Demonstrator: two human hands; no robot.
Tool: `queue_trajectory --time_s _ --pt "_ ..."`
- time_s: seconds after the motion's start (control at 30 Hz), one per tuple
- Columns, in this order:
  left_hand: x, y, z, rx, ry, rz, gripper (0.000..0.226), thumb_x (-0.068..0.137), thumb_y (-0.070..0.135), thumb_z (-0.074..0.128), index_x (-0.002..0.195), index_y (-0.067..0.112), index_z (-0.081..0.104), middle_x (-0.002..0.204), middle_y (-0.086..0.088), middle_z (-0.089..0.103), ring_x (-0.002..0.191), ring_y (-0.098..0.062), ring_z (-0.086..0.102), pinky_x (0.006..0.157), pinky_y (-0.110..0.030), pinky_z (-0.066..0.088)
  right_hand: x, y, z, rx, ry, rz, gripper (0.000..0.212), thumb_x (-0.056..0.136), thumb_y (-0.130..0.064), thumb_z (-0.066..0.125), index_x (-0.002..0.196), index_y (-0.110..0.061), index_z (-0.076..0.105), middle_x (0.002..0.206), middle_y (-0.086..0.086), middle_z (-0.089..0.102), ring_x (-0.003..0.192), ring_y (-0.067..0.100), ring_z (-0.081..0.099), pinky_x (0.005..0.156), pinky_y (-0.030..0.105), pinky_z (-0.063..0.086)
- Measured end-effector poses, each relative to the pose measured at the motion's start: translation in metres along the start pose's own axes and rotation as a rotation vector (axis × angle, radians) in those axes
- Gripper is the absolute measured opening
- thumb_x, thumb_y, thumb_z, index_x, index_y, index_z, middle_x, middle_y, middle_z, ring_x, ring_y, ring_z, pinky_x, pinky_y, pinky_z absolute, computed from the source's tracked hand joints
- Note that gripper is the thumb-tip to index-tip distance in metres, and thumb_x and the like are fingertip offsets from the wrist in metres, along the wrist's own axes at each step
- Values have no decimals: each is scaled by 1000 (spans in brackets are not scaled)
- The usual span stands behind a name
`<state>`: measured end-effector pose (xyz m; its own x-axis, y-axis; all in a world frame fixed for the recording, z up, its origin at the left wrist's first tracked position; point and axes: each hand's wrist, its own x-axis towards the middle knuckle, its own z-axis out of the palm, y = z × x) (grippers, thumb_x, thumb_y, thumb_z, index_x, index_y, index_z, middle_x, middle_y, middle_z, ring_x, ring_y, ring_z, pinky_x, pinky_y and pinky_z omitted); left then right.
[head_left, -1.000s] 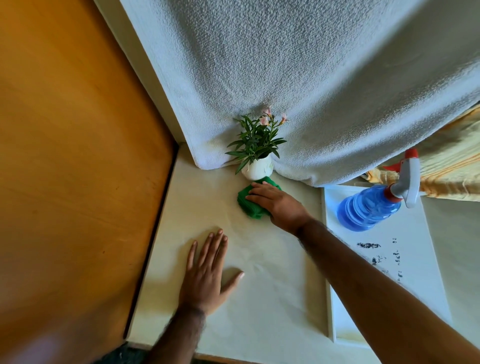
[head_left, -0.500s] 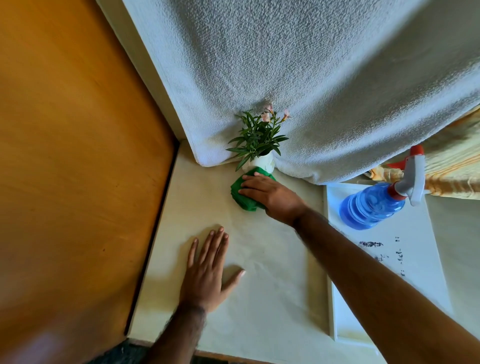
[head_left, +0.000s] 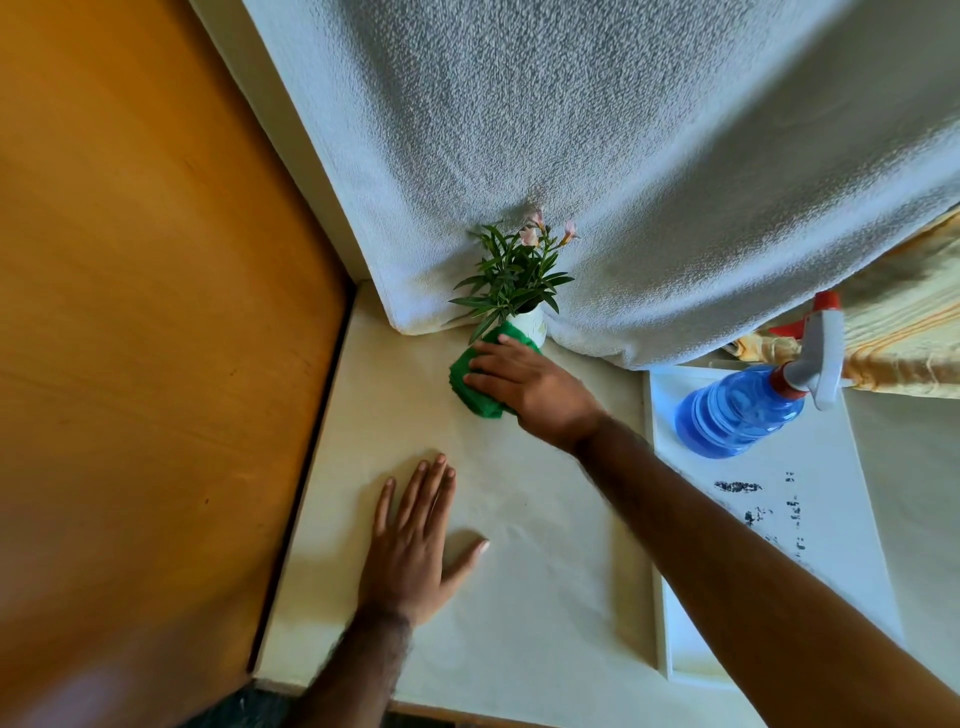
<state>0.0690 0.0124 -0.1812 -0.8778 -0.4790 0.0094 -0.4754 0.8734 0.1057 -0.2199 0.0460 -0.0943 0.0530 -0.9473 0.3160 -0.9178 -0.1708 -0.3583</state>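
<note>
The right hand lies on top of a green cloth, fingers stretched out fairly straight across it and pressing it down onto the surface. The thumb is hidden, so any pinch underneath cannot be told. The cloth is bunched under the palm, showing at the fingertips and along the left edge of the hand. It sits at the back of the surface, touching the foot of a small white pot. The right forearm reaches in from the lower right.

The left hand rests flat on the surface nearer the person, released, palm down, fingers close together and thumb spread to the right. It holds nothing and is well apart from the cloth.

The pot carries a plant with narrow green leaves and a few pale pink flowers. It stands upright against a white towel that hangs down behind it and meets the surface.

To the right, a white tray with dark smudges lies beside the surface. A blue spray bottle with a red and grey trigger head stands on its far end. Behind the bottle is striped yellow fabric. On the left, a wooden panel runs along the edge of the surface.
</note>
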Motion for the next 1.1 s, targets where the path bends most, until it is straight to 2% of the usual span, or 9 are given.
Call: queue_trajectory --time_s 0.13,0.27,0.4,0.6,0.67,0.73,0.83,1.0,1.1 --pt "0 0 0 7 2 -1 99 96 79 37 168 16 14 179 -3 9 165 -23 12 131 -55 16 1 11 -3 15 -157 26 63 65 31 66 122 5 71 126 25 69 131 43 58 116 56 38" --pt "1 1 0 11 1 -5 99 95 80 35 168 16 15 179 -4 12 165 -23 13 131 -55 16 -2 8 8 126 -268 142 65 72 30 58 130 2 67 136 22 64 137 40 52 118 52 37" --pt "1 1 0 10 1 -5 99 95 80 36 168 17 13 179 -4 14 164 -24 14 131 -55 17 -4 5 12 307 -181 346 70 68 27 53 129 -3 69 140 22 61 134 35 55 116 44 41" --pt "0 -1 1 7 -14 -10 101 95 82 33 169 17 12 179 -5 13 164 -25 14 131 -54 15 5 -10 8 353 -62 424 68 64 28 54 124 -1 71 125 21 72 117 34 65 101 14 34" --pt "1 -1 1 0 -19 -11 101 95 82 33 169 17 12 179 -5 14 164 -25 14 131 -54 14 1 -17 2 330 -76 357 69 65 26 54 125 -4 71 127 21 71 119 30 63 103 21 38" --pt "1 -2 -1 -8 -30 -12 101 95 82 32 169 17 12 178 -6 15 164 -26 16 131 -54 14 -11 -27 -6 271 -86 310 68 69 24 57 129 -7 70 133 20 67 125 32 62 109 34 44" --pt "1 -2 -3 -33 -35 -20 99 95 82 32 168 18 15 178 -5 17 163 -25 19 132 -53 14 -46 -40 -20 136 -58 256 60 74 22 65 129 -2 68 134 20 65 129 36 59 113 47 44" --pt "3 -2 -7 -65 -23 -13 95 96 79 34 166 15 27 176 -5 24 162 -24 25 130 -57 23 -133 -55 -44 -47 99 421 61 76 27 64 133 4 64 137 22 63 132 40 56 114 57 40" --pt "3 -1 -8 -75 -3 -8 93 97 77 36 165 14 30 175 -7 28 161 -25 28 129 -57 25 -194 -68 -49 -161 188 540 50 86 20 57 133 3 64 137 20 64 132 37 57 111 58 43"
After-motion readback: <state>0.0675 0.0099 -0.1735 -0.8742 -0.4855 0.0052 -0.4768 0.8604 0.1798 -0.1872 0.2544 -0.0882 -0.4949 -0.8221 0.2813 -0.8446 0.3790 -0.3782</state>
